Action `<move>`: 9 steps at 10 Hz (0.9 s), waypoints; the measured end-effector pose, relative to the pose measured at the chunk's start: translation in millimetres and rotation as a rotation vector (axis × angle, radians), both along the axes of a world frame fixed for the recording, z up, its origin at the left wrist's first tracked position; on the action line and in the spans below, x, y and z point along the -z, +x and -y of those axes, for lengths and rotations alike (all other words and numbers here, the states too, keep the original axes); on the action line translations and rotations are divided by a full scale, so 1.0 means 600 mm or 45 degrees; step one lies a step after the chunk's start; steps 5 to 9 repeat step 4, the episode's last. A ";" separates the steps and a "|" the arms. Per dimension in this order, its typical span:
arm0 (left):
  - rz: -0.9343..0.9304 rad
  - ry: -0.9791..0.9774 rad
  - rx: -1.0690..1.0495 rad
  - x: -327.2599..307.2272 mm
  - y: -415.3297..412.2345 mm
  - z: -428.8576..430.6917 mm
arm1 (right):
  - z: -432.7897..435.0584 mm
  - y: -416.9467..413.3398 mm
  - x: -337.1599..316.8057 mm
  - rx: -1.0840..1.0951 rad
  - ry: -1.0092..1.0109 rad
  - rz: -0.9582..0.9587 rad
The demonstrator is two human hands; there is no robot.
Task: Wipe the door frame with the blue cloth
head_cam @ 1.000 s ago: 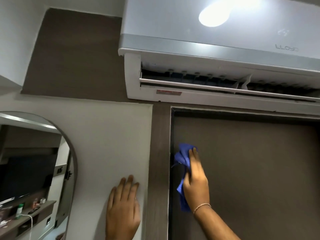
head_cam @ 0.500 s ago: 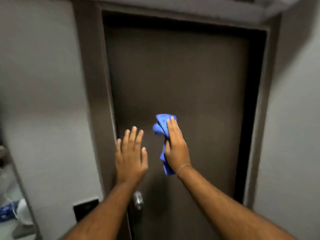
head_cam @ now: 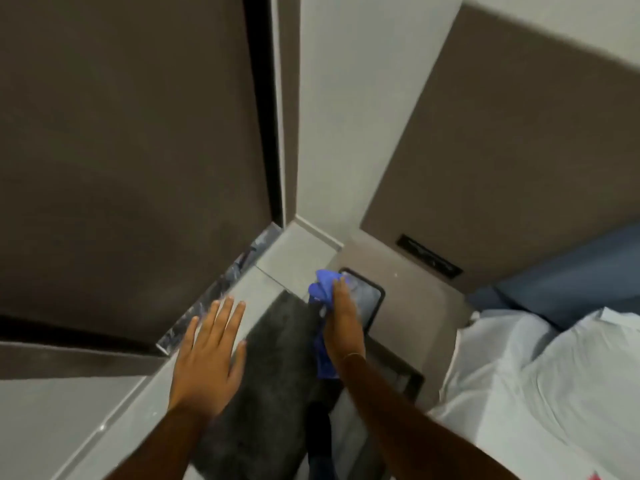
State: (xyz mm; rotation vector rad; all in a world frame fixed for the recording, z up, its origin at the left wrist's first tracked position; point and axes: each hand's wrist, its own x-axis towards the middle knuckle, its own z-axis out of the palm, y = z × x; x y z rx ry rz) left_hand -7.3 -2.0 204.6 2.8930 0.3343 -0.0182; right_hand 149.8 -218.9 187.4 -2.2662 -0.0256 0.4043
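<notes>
Two hands out: left hand (head_cam: 207,355) fingers spread, right hand (head_cam: 343,323) fingers clamping blue cloth (head_cam: 322,292); no legible writing.

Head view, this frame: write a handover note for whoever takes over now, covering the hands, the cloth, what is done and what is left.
Left hand: open, fingers spread, empty, held in the air near the door's bottom corner.
Right hand: closed on the blue cloth, which hangs bunched, off the frame.
Door frame: its right upright is in view down to the floor; the cloth is not touching it.
Done: cannot tell from this frame.
Left: bring the cloth back to the frame, probably this right upright.
</notes>
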 end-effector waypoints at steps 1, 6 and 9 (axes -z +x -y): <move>-0.140 -0.025 0.024 0.072 -0.011 0.037 | 0.055 0.033 0.055 0.027 -0.133 -0.110; -0.232 -0.058 -0.035 0.166 0.028 0.098 | 0.086 0.145 0.191 -0.241 -0.398 -0.251; -0.232 -0.058 -0.035 0.166 0.028 0.098 | 0.086 0.145 0.191 -0.241 -0.398 -0.251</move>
